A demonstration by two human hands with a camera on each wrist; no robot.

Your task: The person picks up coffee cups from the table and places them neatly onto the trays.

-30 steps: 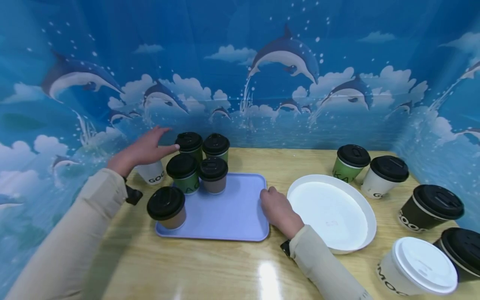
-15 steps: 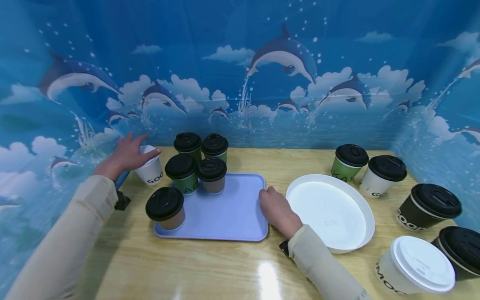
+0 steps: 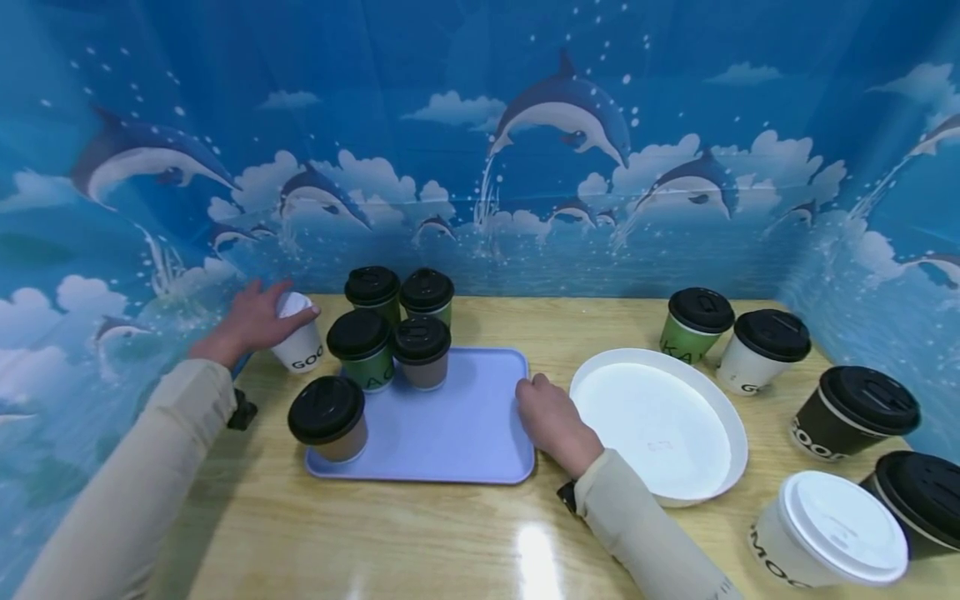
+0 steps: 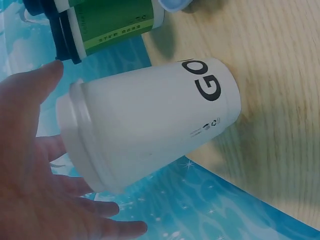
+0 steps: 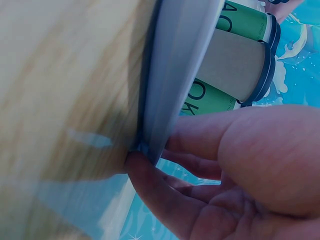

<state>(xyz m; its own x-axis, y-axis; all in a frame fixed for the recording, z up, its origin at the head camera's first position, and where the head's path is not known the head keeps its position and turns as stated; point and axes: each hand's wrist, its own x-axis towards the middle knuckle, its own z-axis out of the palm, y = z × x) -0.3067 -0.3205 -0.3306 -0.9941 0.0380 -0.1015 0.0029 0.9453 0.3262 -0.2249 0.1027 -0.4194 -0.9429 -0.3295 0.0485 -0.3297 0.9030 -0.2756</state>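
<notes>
At the left rear, a white paper cup with a white lid stands on the table. My left hand is at its lid, fingers spread and thumb apart from the cup in the left wrist view. My right hand pinches the right edge of a lavender tray; the right wrist view shows a fingertip under the rim. On the tray's left part stand a brown cup, a green cup and a grey-brown cup, all with black lids.
Two green cups with black lids, one a dark green cup, stand behind the tray. A round white dish lies right of it. Further right are a light green cup, a white cup, a black cup and a white-lidded cup.
My left hand has moved left from beside the dark green cup's lid to the white cup, lowering slightly around its lid. My right hand stays at the tray's edge.
</notes>
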